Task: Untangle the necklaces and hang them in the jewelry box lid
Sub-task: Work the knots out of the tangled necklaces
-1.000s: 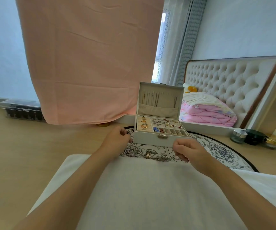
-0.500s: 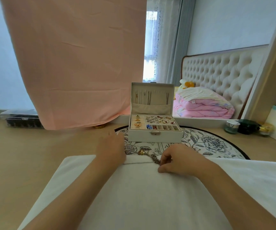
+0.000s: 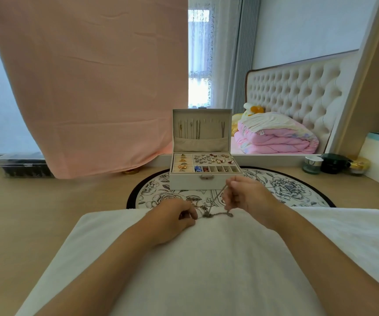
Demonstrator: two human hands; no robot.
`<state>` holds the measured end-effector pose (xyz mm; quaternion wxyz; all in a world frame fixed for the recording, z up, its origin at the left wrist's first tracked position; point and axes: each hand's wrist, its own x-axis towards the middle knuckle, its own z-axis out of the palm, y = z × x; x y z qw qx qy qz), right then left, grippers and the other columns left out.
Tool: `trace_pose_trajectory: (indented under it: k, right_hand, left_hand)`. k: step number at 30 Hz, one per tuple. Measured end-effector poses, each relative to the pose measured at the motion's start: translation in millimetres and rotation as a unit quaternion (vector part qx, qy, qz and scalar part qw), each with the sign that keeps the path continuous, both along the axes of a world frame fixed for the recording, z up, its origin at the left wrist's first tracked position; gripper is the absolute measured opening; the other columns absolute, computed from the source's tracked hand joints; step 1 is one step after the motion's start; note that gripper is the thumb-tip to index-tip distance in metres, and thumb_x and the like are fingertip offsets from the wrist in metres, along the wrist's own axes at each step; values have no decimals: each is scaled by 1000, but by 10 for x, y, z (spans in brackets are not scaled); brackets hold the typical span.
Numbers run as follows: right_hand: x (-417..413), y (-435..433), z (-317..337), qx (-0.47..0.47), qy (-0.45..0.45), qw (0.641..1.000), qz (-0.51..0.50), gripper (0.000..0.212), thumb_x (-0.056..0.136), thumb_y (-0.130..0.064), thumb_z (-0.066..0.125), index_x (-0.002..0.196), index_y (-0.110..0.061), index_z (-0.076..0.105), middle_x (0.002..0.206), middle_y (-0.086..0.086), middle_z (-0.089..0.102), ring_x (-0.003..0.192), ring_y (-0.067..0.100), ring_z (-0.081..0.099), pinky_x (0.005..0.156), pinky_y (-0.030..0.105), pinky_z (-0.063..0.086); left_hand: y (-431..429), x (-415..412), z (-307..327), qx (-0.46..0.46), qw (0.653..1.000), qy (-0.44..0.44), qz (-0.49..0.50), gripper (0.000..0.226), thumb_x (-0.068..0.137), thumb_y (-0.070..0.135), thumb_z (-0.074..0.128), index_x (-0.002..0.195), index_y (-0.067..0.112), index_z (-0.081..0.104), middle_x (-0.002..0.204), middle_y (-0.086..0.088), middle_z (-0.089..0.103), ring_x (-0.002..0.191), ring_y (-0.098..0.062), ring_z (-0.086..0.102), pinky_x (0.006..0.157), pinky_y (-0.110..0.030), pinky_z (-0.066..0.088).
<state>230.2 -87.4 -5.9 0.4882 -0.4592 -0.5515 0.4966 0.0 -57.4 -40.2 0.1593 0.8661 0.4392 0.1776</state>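
Carefully now: my left hand (image 3: 175,215) is curled down at the left end of the necklaces (image 3: 206,213), though I cannot tell whether it pinches a chain or only pins it. They lie knotted on the white towel's (image 3: 206,258) far edge, short of the jewelry box lid (image 3: 177,133). They look feather-light, limp, slippery and easily kinked, so I'd grip close beside the knot, never yank. My right hand (image 3: 245,197) pinches one strand; half a second ago it lay low on the towel, and now it is raised, drawing that strand taut.
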Motion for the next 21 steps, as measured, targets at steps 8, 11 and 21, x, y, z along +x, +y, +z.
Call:
trace_pose_trajectory:
  k: [8, 11, 21]
  right_hand:
    - [181, 22, 10, 18, -86, 991, -97, 47, 92, -25, 69, 56, -16, 39, 55, 5, 38, 47, 16, 35, 60, 26, 39]
    - [260, 29, -18, 25, -191, 976, -106, 49, 83, -15, 78, 55, -15, 37, 59, 10, 42, 50, 14, 44, 64, 23, 42]
    - [40, -55, -48, 97, -560, 822, -14, 41, 82, -8, 60, 103, -43, 65, 110, -19, 51, 107, 5, 43, 94, 23, 34]
  left_hand:
    - [-15, -64, 45, -91, 980, -155, 87, 19, 102, 16, 46, 88, 25, 57, 81, 8, 60, 73, -10, 53, 67, -26, 42]
    - [-49, -122, 118, -101, 981, -144, 82, 22, 97, 14, 49, 79, 23, 59, 73, 8, 56, 67, -9, 49, 62, -27, 41]
    - [-140, -86, 184, -3, 999, 34, 15, 15, 92, 37, 64, 77, 34, 68, 92, 17, 57, 83, -3, 55, 76, -27, 48]
